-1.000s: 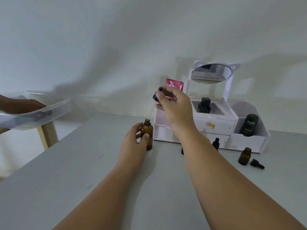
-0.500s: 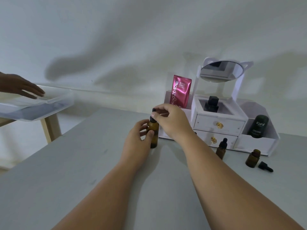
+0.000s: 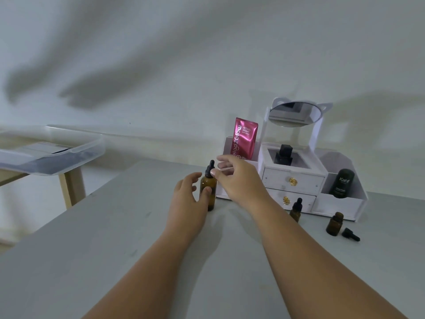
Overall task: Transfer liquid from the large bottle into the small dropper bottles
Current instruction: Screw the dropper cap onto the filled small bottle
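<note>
The large amber bottle stands upright on the grey table, its black dropper cap seated on the neck. My left hand holds the bottle loosely from the left, thumb on its front. My right hand hovers just right of the cap with fingers spread, thumb tip close to the cap collar, holding nothing. A small capped dropper bottle stands right of my right forearm. Farther right is a small uncapped bottle with its black dropper lying beside it.
A white drawer organiser with a mirror stands behind the bottles, holding a pink sachet, a black bottle and a dark tube. A clear plastic bin sits on a wooden stand at the left.
My right hand brought the dropper cap down onto the large bottle and let go of it. Another person's hand on the plastic bin has left the view.
</note>
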